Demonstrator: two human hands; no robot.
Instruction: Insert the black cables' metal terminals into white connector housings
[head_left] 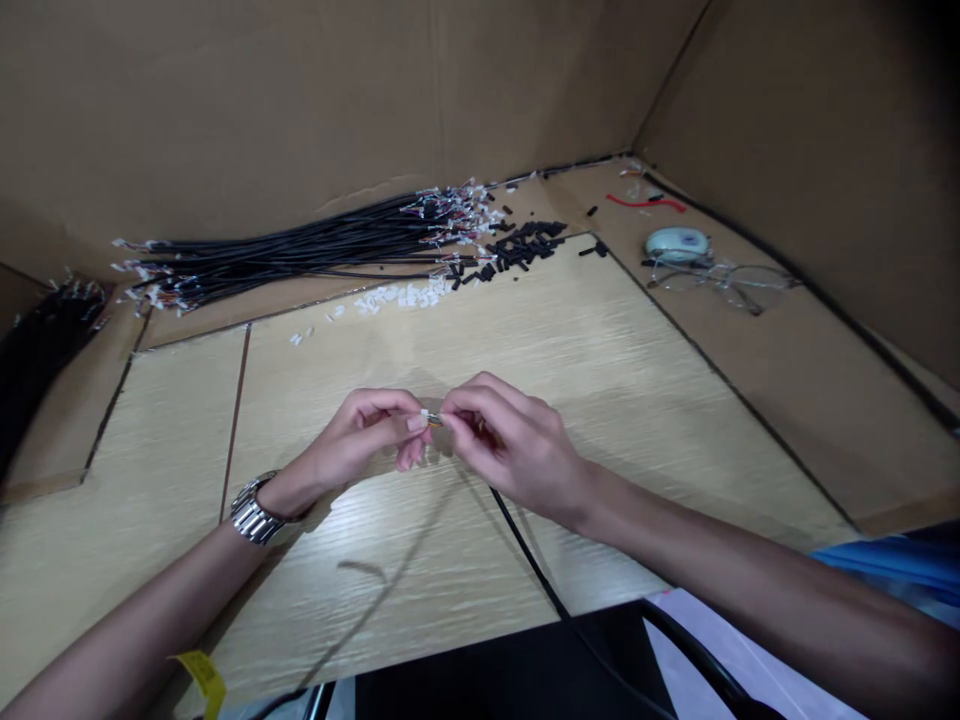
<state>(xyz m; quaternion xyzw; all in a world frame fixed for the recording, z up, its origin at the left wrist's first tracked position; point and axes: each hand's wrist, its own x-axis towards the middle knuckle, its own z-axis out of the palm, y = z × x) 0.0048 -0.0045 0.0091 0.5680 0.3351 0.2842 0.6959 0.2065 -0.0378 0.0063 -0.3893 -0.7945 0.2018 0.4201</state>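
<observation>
Cable in hand, right around the middle of the desk: the black cable runs up over the front edge, and its stripped end sits between both sets of fingertips. Left hand has thumb and forefinger pinched on a tiny white piece at the tip of the thin coloured wires; right hand is closed in a pinch on the other end of those wires. Metal watch on the left wrist, dial turned away, so can't tell you the brand. Yellow tag down by the front edge, too blurry to read. Big cable bundle lies along the far edge, with loose white bits just this side of it and black tube pieces heaped near the far right corner. Past the right edge, on cardboard: glasses next to a mint-coloured gadget with a faint mark I can't make out, plus a red strip behind.
</observation>
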